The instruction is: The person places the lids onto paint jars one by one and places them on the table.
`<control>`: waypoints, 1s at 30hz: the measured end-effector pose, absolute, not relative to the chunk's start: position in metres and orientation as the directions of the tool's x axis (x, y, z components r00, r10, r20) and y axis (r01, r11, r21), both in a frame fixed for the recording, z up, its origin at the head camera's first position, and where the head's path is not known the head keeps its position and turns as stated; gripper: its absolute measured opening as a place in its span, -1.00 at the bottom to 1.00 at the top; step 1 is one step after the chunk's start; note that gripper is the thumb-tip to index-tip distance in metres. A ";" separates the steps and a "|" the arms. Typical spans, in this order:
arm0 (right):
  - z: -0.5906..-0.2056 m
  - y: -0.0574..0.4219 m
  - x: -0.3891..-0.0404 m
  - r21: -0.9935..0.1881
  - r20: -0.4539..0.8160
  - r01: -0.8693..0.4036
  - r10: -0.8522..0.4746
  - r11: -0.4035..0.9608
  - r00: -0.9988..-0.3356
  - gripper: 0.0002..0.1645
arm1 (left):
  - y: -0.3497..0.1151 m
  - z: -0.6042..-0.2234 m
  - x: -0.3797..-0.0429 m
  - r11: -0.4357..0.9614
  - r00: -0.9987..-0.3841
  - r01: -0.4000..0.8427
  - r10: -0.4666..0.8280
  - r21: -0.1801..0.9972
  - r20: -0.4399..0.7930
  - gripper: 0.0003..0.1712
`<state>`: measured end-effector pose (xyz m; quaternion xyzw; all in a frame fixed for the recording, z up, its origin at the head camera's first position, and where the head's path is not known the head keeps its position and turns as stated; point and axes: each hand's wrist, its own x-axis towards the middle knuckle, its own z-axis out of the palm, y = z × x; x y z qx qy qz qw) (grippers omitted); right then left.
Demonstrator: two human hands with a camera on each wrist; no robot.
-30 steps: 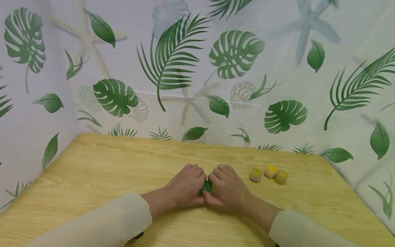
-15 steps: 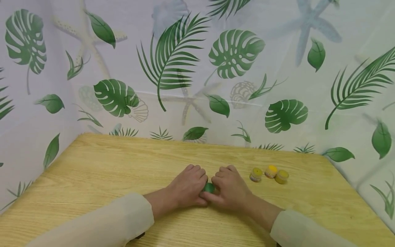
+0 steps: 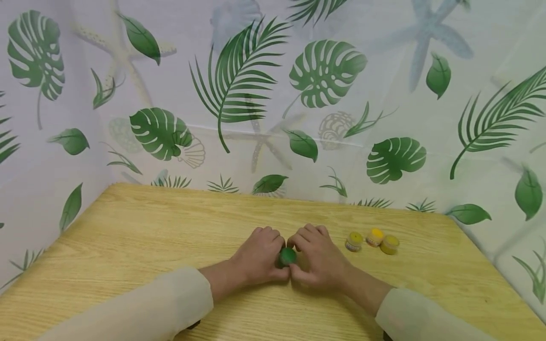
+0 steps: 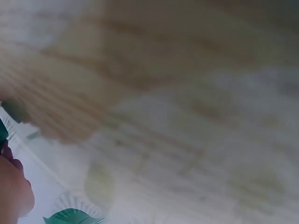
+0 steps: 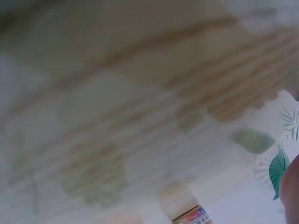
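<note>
In the head view a small round tub with a green top (image 3: 287, 256) sits between both hands, its sides mostly hidden by fingers. The left hand (image 3: 261, 258) grips it from the left, thumb along the near side. From the right, the right hand (image 3: 319, 258) holds it between fingertips at the far side and thumb at the near side. The fingertips of both hands meet around the tub. A sliver of the green tub (image 4: 3, 131) shows at the left edge of the left wrist view, with some fingers below it.
Right of the hands stand three small tubs: an olive-topped one (image 3: 353, 241), a bright yellow one (image 3: 375, 237) and another olive one (image 3: 389, 244). The wood-grain table (image 3: 170, 222) meets a leaf-print cloth (image 3: 239, 156) at its back edge. One labelled tub (image 5: 194, 217) shows in the right wrist view.
The right hand's fingers and thumb have spread apart and taken a new hold round the green top, which is more exposed now. The left hand has barely moved; the yellow and olive tubs stay put.
</note>
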<state>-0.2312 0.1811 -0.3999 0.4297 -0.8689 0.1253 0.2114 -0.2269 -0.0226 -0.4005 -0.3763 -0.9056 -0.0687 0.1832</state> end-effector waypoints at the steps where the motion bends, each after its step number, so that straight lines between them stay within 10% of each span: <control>1: -0.400 0.181 -0.231 -0.022 0.475 -0.803 -0.700 0.596 -0.533 -0.69 | -0.023 -0.400 -0.227 0.706 -0.648 0.708 0.657 -0.012 0.385 -0.58; 23: -0.398 0.176 -0.234 0.031 0.557 -0.779 -0.658 0.627 -0.507 -0.41 | -0.030 -0.390 -0.230 0.675 -0.614 0.736 0.698 -0.051 0.367 -0.51; 30: -0.394 0.176 -0.233 -0.030 0.490 -0.770 -0.662 0.637 -0.567 -0.65 | -0.031 -0.389 -0.233 0.680 -0.636 0.733 0.685 0.003 0.355 -0.55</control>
